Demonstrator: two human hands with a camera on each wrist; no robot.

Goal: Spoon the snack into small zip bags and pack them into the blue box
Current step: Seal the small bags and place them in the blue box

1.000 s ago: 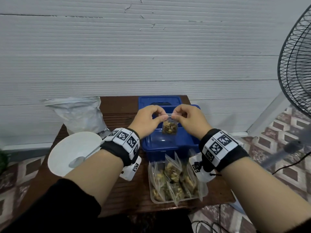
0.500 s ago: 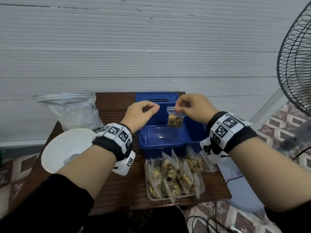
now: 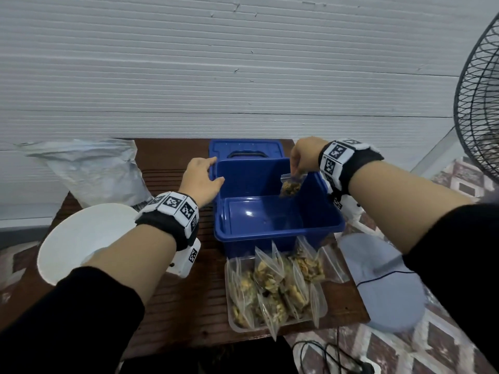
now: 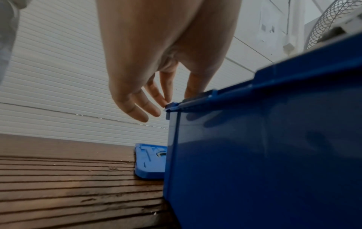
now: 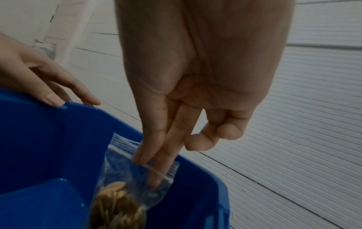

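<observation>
The open blue box [image 3: 278,230] stands at the middle of the brown table, its lid [image 3: 245,149] lying flat behind it. My right hand [image 3: 297,168] pinches the top of a small zip bag [image 3: 291,184] of brown snack and holds it hanging inside the box at the far right. The right wrist view shows thumb and fingers [image 5: 156,162] on the bag [image 5: 121,201] over the box wall [image 5: 39,139]. My left hand [image 3: 205,176] rests on the box's far-left corner with relaxed fingers [image 4: 145,106] touching the rim [image 4: 215,99]; it holds nothing.
A clear tray [image 3: 235,325] with several filled zip bags sits in front of the box at the table's near edge. A white bowl [image 3: 81,238] and a large silvery bag [image 3: 91,168] are on the left. A fan [image 3: 478,117] and its base [image 3: 386,282] stand on the right.
My left hand let go of the small bag and moved to the box's far-left corner. My right hand carried the bag rightward and down into the box.
</observation>
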